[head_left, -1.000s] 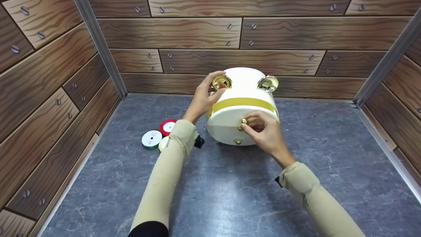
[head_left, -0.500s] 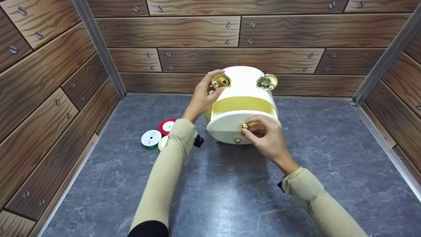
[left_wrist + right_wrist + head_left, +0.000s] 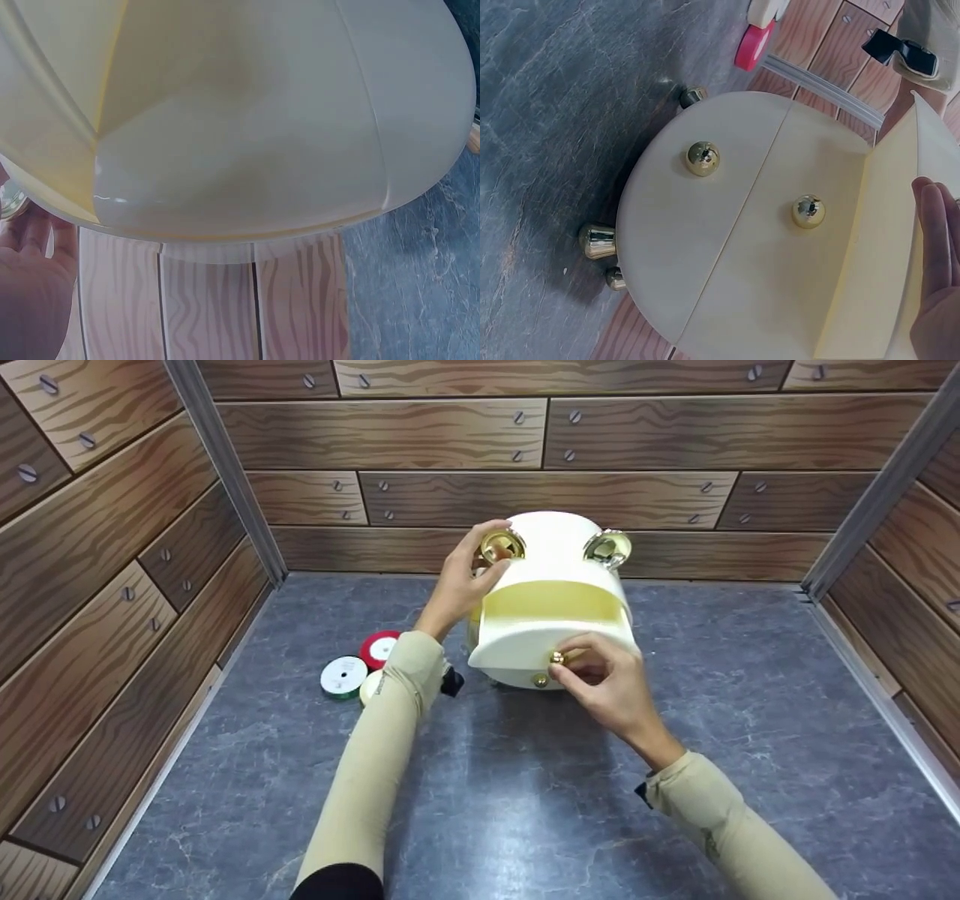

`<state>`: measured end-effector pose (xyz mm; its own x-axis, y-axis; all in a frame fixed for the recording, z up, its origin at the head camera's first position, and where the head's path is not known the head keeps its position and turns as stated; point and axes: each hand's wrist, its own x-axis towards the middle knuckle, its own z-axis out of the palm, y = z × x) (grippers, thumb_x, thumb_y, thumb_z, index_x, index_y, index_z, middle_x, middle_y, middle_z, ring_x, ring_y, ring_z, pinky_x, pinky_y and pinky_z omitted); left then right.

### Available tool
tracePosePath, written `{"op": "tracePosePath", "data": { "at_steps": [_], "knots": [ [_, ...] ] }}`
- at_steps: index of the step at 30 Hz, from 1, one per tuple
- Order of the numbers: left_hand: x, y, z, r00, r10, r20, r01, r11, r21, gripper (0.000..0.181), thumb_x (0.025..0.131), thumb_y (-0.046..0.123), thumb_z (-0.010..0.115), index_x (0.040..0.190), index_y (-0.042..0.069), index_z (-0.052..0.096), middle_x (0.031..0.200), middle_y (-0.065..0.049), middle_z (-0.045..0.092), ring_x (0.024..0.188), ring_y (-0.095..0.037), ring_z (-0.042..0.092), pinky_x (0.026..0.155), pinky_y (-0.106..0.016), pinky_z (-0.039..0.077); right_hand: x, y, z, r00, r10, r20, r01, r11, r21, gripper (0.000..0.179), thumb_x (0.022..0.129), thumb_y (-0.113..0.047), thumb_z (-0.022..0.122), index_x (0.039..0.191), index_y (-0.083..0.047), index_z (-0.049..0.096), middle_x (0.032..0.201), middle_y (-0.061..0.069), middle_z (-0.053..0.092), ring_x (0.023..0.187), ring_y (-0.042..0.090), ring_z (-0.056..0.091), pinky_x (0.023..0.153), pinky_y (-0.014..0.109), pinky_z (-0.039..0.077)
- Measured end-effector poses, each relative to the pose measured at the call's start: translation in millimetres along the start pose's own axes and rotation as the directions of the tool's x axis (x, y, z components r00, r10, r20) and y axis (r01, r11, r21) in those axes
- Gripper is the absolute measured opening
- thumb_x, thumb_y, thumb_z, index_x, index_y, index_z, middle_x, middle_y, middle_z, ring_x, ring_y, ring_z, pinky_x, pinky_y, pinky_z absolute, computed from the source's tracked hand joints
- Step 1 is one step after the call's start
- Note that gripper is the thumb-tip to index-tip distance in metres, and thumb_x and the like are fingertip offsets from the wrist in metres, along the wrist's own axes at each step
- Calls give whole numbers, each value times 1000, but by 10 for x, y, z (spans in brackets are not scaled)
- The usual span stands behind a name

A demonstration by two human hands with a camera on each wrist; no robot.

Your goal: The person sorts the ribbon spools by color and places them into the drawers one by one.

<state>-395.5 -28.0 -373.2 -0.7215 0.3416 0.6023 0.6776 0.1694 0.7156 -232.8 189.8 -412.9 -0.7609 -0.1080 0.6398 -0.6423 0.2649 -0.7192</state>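
Observation:
A white rounded drawer box (image 3: 559, 529) shaped like an alarm clock stands on the floor, with gold bell-like cups on top. My left hand (image 3: 461, 581) holds the left gold bell (image 3: 502, 546), thumb and fingers around its sides. The right gold bell (image 3: 608, 547) is untouched. My right hand (image 3: 609, 686) pinches the gold knob (image 3: 556, 658) of the top drawer (image 3: 514, 649), which stands pulled out and shows a pale yellow inside. Below it, the right wrist view shows a middle knob (image 3: 808, 211) and a bottom knob (image 3: 703, 159) on drawers pushed in.
Ribbon spools lie left of the box: red (image 3: 379, 649), green-edged (image 3: 344, 676) and cream (image 3: 370, 688), the last partly behind the left sleeve. Wood-patterned walls (image 3: 450, 431) enclose the grey marbled floor (image 3: 262, 780). Short gold feet (image 3: 598, 241) hold the box up.
My right hand has drawn the top drawer outward, toward me and slightly down, widening the gap above its front. The left hand keeps its hold on the bell.

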Motion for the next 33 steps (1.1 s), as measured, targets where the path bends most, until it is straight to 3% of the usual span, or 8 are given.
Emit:
{"op": "tracePosePath", "data": {
  "at_steps": [12, 19, 33],
  "knots": [
    [-7, -1, 6, 1000, -2, 8, 2, 1000, -13, 50, 102, 11, 66, 149, 19, 53, 146, -5, 57, 107, -18, 61, 94, -43, 55, -74, -49, 5, 1000, -19, 3, 19, 1000, -7, 20, 83, 9, 80, 99, -2, 73, 92, 10, 75, 76, 13, 76, 68, 24, 62],
    [-14, 17, -12, 1000, -16, 7, 16, 1000, 1, 48, 103, 13, 65, 149, 21, 54, 147, -2, 56, 98, -15, 57, 86, -34, 53, -102, -98, 16, 999, -39, 2, 39, 999, -20, 21, 83, 8, 81, 98, -3, 73, 92, 10, 75, 76, 12, 75, 69, 24, 62],
    [-8, 3, -9, 1000, -6, 9, 6, 1000, 16, 49, 103, 13, 65, 150, 20, 53, 146, -3, 57, 103, -14, 60, 90, -31, 55, -150, -149, 20, 997, -73, -3, 73, 996, -48, 21, 82, 5, 83, 98, -5, 73, 90, 7, 76, 74, 11, 75, 67, 23, 62]
  ]
}}
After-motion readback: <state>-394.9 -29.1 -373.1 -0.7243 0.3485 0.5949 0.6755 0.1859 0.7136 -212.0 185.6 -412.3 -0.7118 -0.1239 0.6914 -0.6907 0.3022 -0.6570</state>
